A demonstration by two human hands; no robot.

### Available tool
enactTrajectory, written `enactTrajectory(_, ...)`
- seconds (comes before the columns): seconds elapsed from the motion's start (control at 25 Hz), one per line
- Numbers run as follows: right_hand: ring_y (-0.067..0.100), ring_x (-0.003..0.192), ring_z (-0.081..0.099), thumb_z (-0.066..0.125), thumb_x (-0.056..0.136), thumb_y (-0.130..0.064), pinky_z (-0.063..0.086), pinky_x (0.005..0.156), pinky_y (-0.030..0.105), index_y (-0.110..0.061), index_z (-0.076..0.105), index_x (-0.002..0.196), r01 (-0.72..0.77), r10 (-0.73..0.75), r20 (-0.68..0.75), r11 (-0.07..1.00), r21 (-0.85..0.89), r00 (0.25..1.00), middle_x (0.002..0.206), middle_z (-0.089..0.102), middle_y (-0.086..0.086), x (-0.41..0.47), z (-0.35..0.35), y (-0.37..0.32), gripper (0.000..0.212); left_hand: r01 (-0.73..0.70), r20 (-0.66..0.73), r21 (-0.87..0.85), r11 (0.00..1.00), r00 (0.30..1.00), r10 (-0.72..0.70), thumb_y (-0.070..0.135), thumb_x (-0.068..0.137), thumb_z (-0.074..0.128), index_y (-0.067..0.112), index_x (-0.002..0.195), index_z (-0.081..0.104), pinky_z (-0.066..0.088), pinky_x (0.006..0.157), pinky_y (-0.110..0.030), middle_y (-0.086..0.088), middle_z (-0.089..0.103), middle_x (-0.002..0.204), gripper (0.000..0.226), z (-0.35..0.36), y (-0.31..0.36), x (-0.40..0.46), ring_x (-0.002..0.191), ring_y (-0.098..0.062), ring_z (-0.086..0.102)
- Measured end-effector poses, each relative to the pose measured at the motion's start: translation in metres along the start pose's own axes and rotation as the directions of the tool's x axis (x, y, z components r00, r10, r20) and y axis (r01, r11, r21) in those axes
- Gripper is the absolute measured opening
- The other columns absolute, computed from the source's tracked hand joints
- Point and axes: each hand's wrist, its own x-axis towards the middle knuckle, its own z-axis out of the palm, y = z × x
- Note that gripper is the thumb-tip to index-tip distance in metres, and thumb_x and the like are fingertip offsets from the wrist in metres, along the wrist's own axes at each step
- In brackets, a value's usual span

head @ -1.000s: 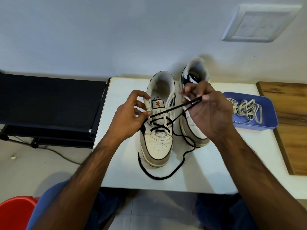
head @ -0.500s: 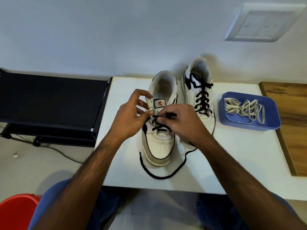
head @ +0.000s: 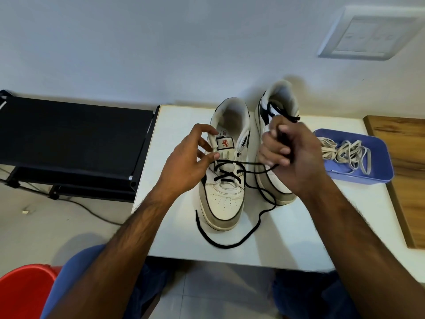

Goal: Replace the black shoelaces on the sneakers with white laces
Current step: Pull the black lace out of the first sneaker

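White leather forms the near sneaker (head: 224, 180), which stands toe toward you at the middle of the white table (head: 299, 226), with the second sneaker (head: 279, 107) just beside it on your right, partly hidden behind your right hand (head: 292, 157). Your left hand (head: 188, 162) steadies the near sneaker at its left eyelet row, thumb and fingers loosely pinched against the upper edge beside the tongue label (head: 225, 143); whether the fingers grip the lace itself cannot be told. Your right hand is closed into a loose fist around the black lace (head: 241, 240), one strand running taut from the upper right eyelets to the fist. Half a second earlier this hand lay low over the tongue, pinching at the crossings; it has since drawn up and to the right, so that it covers the second sneaker's lacing, which was in plain view before. Fewer crossings remain on the near sneaker, the lower rows alone being threaded. Slack lace curls across the table in front of the toe, its free end lying at the left of the toe cap, much as before. White laces (head: 345, 150) lie tangled in the blue tray (head: 386, 162) at the right, apart from both hands, untouched. The second sneaker keeps its black lace, whose end (head: 292, 117) shows above your knuckles.
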Motion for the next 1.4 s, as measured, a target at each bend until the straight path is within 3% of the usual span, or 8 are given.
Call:
enactTrajectory(0.08,0.01,0.047,0.038,0.061,0.096,-0.022,0.032,0.049,0.025,-0.011,0.061,0.096,-0.031,-0.013,-0.067,0.79,-0.612,0.998,0.06,0.046,-0.008,-0.001,0.004,0.005,0.011,-0.016,0.004,0.011,1.0,1.0,0.016,0.027,0.097,0.067,0.045,0.123,0.04,0.055,0.076,-0.03,0.017,0.059,0.101,0.042,0.0,0.0,0.0,0.086,-0.005,0.067)
enactTrajectory(0.16,0.002,0.063,0.058,0.068,0.096,-0.03,0.044,0.062,0.025,-0.026,0.07,0.11,-0.024,-0.042,-0.041,0.337,-0.941,0.998,0.077,0.063,-0.018,-0.003,0.01,0.019,0.015,-0.028,0.013,0.02,0.999,1.0,0.027,0.024,0.098,0.065,0.04,0.127,0.04,0.053,0.075,-0.026,0.017,0.058,0.102,0.041,0.0,-0.001,0.0,0.087,-0.006,0.067)
enactTrajectory(0.24,0.003,0.082,0.066,0.068,0.094,-0.038,0.05,0.071,0.027,-0.034,0.073,0.115,0.006,-0.075,0.001,0.068,-0.998,0.997,0.094,0.074,-0.016,-0.004,0.017,0.029,0.022,-0.017,0.021,0.012,1.0,1.0,0.017,0.02,0.099,0.064,0.038,0.127,0.04,0.05,0.073,-0.022,0.018,0.058,0.102,0.041,-0.002,-0.002,0.001,0.087,-0.006,0.067)
enactTrajectory(0.52,0.015,0.084,0.07,0.072,0.091,-0.037,0.055,0.073,0.033,-0.037,0.079,0.103,0.096,-0.12,0.126,-0.226,-0.969,0.985,0.097,0.077,-0.012,-0.005,0.021,0.014,0.014,0.001,0.014,0.025,1.0,1.0,-0.002,0.02,0.099,0.064,0.043,0.123,0.038,0.054,0.079,-0.03,0.02,0.058,0.102,0.042,0.0,-0.003,0.001,0.089,-0.006,0.067)
enactTrajectory(0.76,0.004,0.077,0.066,0.074,0.089,-0.036,0.057,0.072,0.036,-0.035,0.073,0.094,0.019,-0.172,0.002,0.098,-0.995,0.985,0.082,0.071,-0.017,-0.007,0.014,0.007,0.005,0.017,-0.102,0.122,0.992,0.995,-0.004,0.03,0.095,0.069,0.041,0.124,0.04,0.055,0.09,-0.047,0.022,0.06,0.094,0.042,0.006,-0.001,0.001,0.083,-0.002,0.065)
enactTrajectory(1.0,0.011,0.083,0.063,0.072,0.091,-0.04,0.053,0.073,0.034,-0.03,0.076,0.096,-0.075,0.039,-0.079,-0.083,-0.994,0.996,0.077,0.061,-0.015,-0.006,0.002,0.009,0.012,-0.003,-0.185,0.209,0.978,0.982,0.042,0.032,0.096,0.069,0.039,0.128,0.041,0.052,0.093,-0.053,0.018,0.062,0.099,0.043,0.01,-0.002,0.001,0.083,-0.006,0.066)
enactTrajectory(1.24,0.008,0.073,0.059,0.073,0.091,-0.012,0.044,0.068,0.024,-0.01,0.08,0.097,0.16,-0.24,0.053,0.453,-0.877,0.969,0.084,0.068,-0.005,-0.007,0.002,-0.002,0.01,0.008,-0.246,0.292,0.957,0.967,0.067,0.033,0.098,0.065,0.039,0.134,0.042,0.046,0.095,-0.05,0.017,0.066,0.1,0.043,0.01,-0.008,0.003,0.086,-0.006,0.067)
enactTrajectory(1.4,0.017,0.081,0.066,0.063,0.088,-0.003,0.049,0.076,0.024,0.0,0.07,0.088,0.061,0.099,0.209,0.762,-0.645,0.973,0.084,0.072,0.002,-0.018,0.005,-0.019,0.008,-0.055,-0.224,0.415,0.908,0.961,0.161,0.032,0.1,0.061,0.035,0.137,0.049,0.042,0.094,-0.047,0.002,0.059,0.13,0.039,0.012,-0.013,0.005,0.113,-0.02,0.06)
